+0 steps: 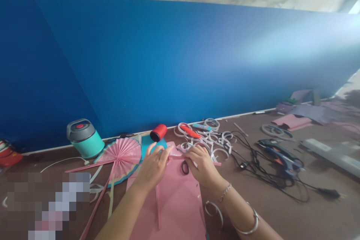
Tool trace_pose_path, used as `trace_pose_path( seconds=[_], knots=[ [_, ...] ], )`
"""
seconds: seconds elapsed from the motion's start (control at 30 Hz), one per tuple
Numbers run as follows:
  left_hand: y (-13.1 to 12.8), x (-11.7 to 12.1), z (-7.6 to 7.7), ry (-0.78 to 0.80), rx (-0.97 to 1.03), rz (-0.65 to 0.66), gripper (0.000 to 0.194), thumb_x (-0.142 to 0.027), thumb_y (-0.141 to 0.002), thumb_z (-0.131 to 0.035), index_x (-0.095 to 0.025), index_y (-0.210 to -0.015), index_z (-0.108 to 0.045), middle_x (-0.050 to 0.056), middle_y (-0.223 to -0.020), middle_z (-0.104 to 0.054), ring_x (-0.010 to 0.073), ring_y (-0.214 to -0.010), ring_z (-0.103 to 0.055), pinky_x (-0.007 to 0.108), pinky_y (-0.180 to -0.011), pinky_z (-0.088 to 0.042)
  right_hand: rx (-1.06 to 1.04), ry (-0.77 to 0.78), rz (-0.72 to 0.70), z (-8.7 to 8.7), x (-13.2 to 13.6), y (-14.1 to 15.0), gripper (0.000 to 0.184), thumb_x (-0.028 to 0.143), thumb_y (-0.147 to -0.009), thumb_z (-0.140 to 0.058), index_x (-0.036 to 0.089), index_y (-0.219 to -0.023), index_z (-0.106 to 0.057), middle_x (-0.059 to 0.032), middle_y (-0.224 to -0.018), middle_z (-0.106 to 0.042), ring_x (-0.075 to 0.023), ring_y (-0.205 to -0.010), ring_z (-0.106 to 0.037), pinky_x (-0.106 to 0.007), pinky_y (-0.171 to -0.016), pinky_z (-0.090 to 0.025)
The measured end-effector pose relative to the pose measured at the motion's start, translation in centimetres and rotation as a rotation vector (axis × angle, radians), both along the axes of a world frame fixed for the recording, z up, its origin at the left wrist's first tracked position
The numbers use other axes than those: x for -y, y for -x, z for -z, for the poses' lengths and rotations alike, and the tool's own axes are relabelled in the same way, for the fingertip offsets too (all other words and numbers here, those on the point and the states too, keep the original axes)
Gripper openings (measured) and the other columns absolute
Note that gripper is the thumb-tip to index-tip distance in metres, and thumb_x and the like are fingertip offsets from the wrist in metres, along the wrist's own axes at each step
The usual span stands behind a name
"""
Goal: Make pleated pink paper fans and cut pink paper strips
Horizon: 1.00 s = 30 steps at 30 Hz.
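Observation:
Above a pink paper sheet, a narrow pink paper strip runs between my two hands. My left hand pinches its left part, with the other fingers raised and bent. At the strip's right part, the fingers of my right hand are closed on it; their tips are partly hidden. Black scissor handles show beside my right fingers, and the blades are out of sight. Another thin pink strip lies lengthwise on the sheet. Left of my left hand is a pleated pink paper fan with a blue edge.
Curled white strips, a red spool and a red-orange tool lie behind my hands. A teal container stands left. Right are black cables, a glue gun and a power strip. A blue panel rises behind.

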<state>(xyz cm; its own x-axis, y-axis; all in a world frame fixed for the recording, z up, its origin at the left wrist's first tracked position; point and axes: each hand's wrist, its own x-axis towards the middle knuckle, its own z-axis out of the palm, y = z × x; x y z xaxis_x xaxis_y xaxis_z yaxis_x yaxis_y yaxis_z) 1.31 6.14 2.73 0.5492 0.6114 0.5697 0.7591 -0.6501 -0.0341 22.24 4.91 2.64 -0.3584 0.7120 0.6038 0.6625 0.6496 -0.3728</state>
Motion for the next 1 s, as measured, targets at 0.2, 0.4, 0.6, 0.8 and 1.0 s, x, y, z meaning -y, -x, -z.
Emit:
trace_pose_path(
  seconds=[0.2,0.4,0.6,0.8,1.0],
  knots=[
    [-0.2,0.2,-0.1,0.043,-0.036,0.005,0.042,-0.008,-0.090,-0.036,-0.018,-0.130,-0.039,0.006,-0.096,-0.066,0.0212,-0.100,-0.056,0.050,-0.101,-0.033,0.055,0.063,-0.012,0.0,-0.1,-0.2,0.020,0.007,-0.084,-0.047,0.020,-0.085,-0.062,-0.0040,-0.079,-0.062,-0.0196,-0.080,-0.052,-0.033,-0.071,-0.033],
    [-0.3,0.3,-0.1,0.044,-0.036,0.025,0.043,-0.007,-0.090,-0.036,-0.020,-0.131,-0.038,0.005,-0.094,-0.065,0.0213,-0.099,-0.057,0.050,-0.100,-0.034,0.041,0.124,0.004,0.3,-0.4,-0.4,0.021,0.004,-0.079,-0.049,0.020,-0.083,-0.062,-0.0031,-0.079,-0.063,-0.0203,-0.081,-0.053,-0.033,-0.072,-0.033],
    [-0.2,0.3,0.0,0.040,-0.013,0.031,0.040,-0.009,-0.090,-0.037,-0.020,-0.129,-0.039,0.005,-0.093,-0.065,0.0211,-0.098,-0.057,0.050,-0.100,-0.034,0.001,0.159,0.011,0.8,-0.8,-0.6,0.020,0.004,-0.077,-0.050,0.020,-0.079,-0.061,-0.0023,-0.078,-0.063,-0.0196,-0.079,-0.055,-0.033,-0.073,-0.034],
    [-0.1,0.3,0.0,0.032,-0.011,0.045,0.040,-0.010,-0.091,-0.038,-0.020,-0.130,-0.038,0.005,-0.095,-0.065,0.0208,-0.098,-0.057,0.050,-0.100,-0.033,-0.013,0.160,0.023,0.9,-0.9,-0.8,0.018,0.005,-0.077,-0.050,0.020,-0.079,-0.060,-0.0024,-0.077,-0.062,-0.0190,-0.077,-0.055,-0.033,-0.075,-0.036],
    [-0.1,0.3,0.0,0.038,-0.012,0.050,0.040,-0.011,-0.091,-0.038,-0.021,-0.130,-0.039,0.004,-0.095,-0.065,0.0206,-0.098,-0.057,0.050,-0.101,-0.033,-0.013,0.172,0.016,0.7,-0.9,-0.7,0.018,0.005,-0.078,-0.051,0.020,-0.078,-0.060,-0.0021,-0.076,-0.063,-0.0192,-0.078,-0.056,-0.033,-0.075,-0.037]
  ],
)
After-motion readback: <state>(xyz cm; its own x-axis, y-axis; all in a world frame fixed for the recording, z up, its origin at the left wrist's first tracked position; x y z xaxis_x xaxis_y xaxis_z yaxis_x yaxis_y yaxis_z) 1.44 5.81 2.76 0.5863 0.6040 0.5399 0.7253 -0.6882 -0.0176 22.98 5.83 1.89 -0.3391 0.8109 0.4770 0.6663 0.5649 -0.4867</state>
